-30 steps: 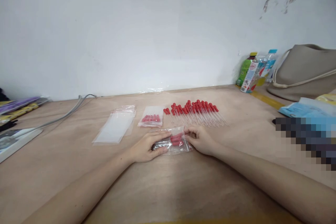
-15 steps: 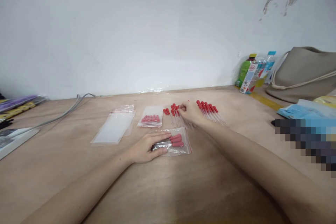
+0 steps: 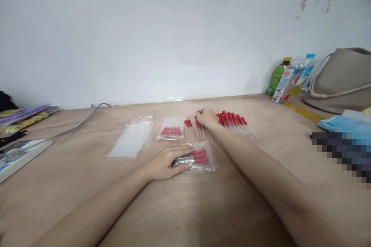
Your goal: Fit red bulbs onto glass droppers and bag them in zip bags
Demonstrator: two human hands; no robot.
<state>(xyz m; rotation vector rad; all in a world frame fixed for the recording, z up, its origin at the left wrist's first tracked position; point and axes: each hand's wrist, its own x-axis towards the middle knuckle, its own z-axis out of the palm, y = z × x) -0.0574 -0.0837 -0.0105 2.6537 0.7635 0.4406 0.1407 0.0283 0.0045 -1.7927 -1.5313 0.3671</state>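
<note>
My left hand (image 3: 166, 162) lies over a clear zip bag (image 3: 213, 160), fingers stretched along its top edge and thumb along the lower one. Inside that bag several red dropper bulbs (image 3: 201, 155) show. Farther up, my right hand (image 3: 209, 117) is closed in a pinch at a dropper's red bulb (image 3: 198, 112); the fingertips are partly hidden. Loose droppers (image 3: 189, 124) with red bulbs and thin clear stems lie left of this hand. A larger row of droppers (image 3: 232, 117) fans out on its right.
A zip bag of red-bulbed droppers (image 3: 170, 129) lies left of the loose ones. Beyond it is a stack of flat zip bags (image 3: 130, 139). Grey cable (image 3: 78, 123) runs at left to a white-edged box (image 3: 26, 158). Bottles (image 3: 285, 81) and a grey bag (image 3: 339, 81) stand at right.
My right hand has shifted slightly among the droppers, with its fingers now at another red bulb. My left hand stays on the zip bag. The whole view has swung a little left.
</note>
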